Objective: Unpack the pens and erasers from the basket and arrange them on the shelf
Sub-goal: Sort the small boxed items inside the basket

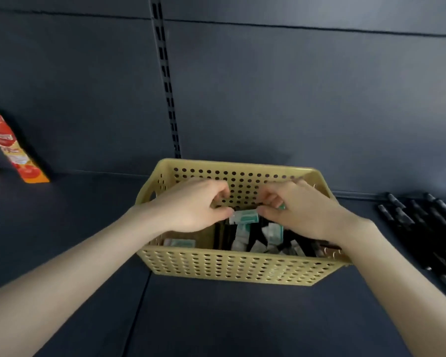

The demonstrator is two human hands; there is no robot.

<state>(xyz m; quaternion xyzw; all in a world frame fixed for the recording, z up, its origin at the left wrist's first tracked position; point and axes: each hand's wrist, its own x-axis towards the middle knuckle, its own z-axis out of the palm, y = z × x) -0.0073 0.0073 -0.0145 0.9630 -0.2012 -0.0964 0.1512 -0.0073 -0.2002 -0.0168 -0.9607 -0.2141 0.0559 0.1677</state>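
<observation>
Basket [242, 266], centre of frame, on shelf [216, 318]; inside, loose erasers [273, 233] and dark pens [255, 235].
Left hand [191, 207] and right hand [301, 215] above it; fingers curled, pinching opposite ends of 1 green-and-white eraser [245, 217], held just above the heap.
Laid-out pens [422, 228], right edge of frame.
Risks, as judged: slipping from a shallow fingertip pinch, falling back into the heap; right wrist nudging the near rim; laid-out pens rolling.
Writing: eraser wrapper print too blurred to read; carton [13, 150] with tomato pictures, left edge, lettering illegible.
</observation>
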